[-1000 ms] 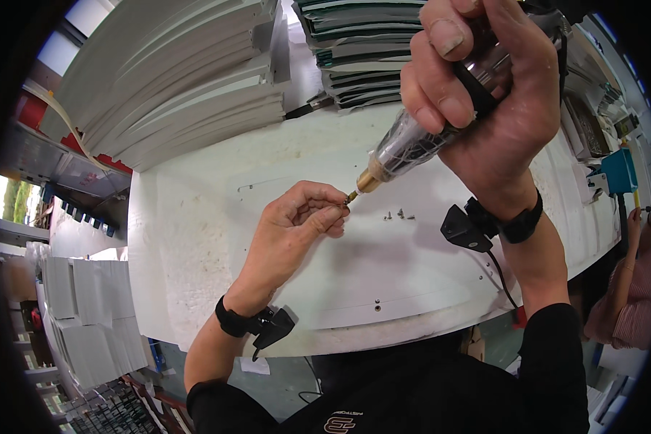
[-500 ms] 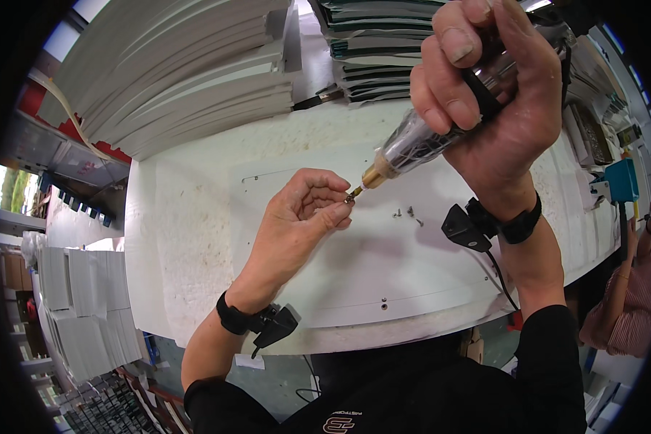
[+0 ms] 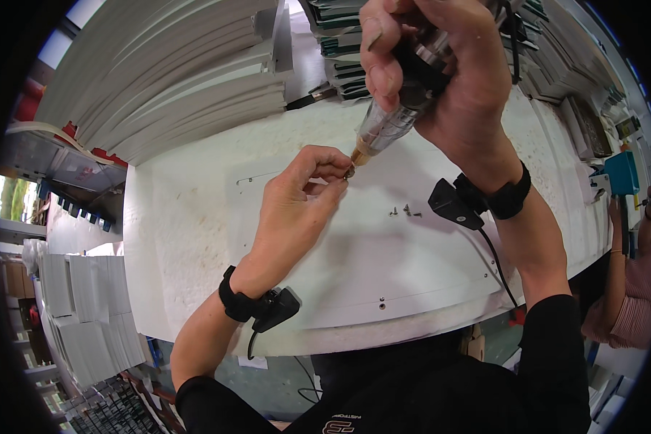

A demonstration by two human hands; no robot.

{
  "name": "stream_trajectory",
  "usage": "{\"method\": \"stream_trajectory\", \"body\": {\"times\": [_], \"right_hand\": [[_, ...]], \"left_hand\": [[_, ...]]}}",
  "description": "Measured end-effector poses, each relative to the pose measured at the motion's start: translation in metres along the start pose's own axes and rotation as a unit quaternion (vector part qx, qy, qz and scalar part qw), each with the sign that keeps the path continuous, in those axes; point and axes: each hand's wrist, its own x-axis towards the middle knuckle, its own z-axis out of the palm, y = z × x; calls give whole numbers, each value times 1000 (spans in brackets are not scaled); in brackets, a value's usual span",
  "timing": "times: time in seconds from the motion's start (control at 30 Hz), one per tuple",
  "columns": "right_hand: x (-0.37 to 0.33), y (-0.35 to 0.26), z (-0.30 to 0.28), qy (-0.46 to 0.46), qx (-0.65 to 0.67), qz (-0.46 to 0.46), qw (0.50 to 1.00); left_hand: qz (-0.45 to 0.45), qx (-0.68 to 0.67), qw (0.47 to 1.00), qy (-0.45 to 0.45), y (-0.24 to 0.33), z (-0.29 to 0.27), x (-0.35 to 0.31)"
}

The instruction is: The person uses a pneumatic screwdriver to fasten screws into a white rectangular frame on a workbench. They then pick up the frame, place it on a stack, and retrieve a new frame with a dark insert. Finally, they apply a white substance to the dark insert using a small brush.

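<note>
My right hand (image 3: 474, 98) is wrapped round a power screwdriver (image 3: 387, 124), a metallic body with clear wrapping and a brass-coloured nose, slanting down to the left. Its nose meets the fingertips of my left hand (image 3: 296, 199). Thumb and fingers there pinch a small dark metal screw (image 3: 349, 173) at the driver's tip; the fingers partly hide it. Both hands are above a flat white panel (image 3: 354, 253) lying on the table. Several loose screws (image 3: 406, 210) lie on the panel, right of my left hand.
Tall stacks of white sheets (image 3: 173, 72) stand at the back left, and dark-edged sheets (image 3: 343, 50) at the back middle. A person in a striped top (image 3: 633, 311) is at the far right, near a teal box (image 3: 621, 173). Cables hang from both my wrist straps.
Both hands have shifted up and slightly left over the panel. The screwdriver stands steeper, and its nose has come closer to my left fingertips. The loose screws remain on the panel.
</note>
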Motion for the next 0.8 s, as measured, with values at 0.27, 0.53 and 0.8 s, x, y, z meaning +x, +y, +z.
{"method": "stream_trajectory", "body": {"times": [0.27, 0.53, 0.8], "right_hand": [[2, -2, 5, 14, -166, 55, 985], [5, 11, -4, -10, -175, 52, 983], [7, 16, -12, -56, -176, 73, 980]], "left_hand": [[-1, 35, 999, -37, -12, 6, 32], [-21, 36, 998, -56, -12, 7, 38], [-9, 72, 995, -62, -16, 4, 35]]}}
